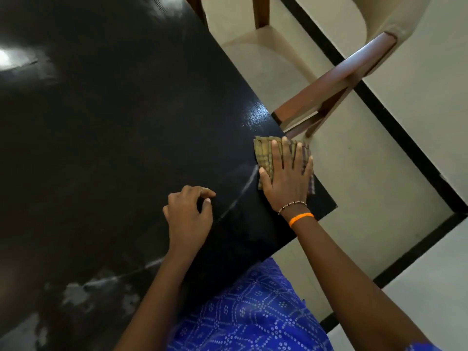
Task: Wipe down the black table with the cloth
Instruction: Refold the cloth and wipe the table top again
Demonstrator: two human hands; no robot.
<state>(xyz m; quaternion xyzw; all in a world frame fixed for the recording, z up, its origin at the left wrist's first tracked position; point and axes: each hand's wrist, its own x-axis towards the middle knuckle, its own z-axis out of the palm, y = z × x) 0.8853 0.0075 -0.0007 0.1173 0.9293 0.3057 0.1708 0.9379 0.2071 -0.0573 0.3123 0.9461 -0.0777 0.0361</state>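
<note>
Right hand (286,178) flat on cloth (266,155) at black table (114,110) edge; left hand (188,214) loosely curled, seemingly empty.

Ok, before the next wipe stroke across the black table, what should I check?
1. Right hand flat on the olive checked cloth: ok.
2. Cloth fully on the glossy black table: not ok, it overhangs the right edge.
3. Left hand clear of the cloth: ok, resting apart, fingers loosely curled.
4. White streak removed: not ok.
5. Pale smears near the front edge removed: not ok.
6. Brown wooden chair clear: ok.
</note>
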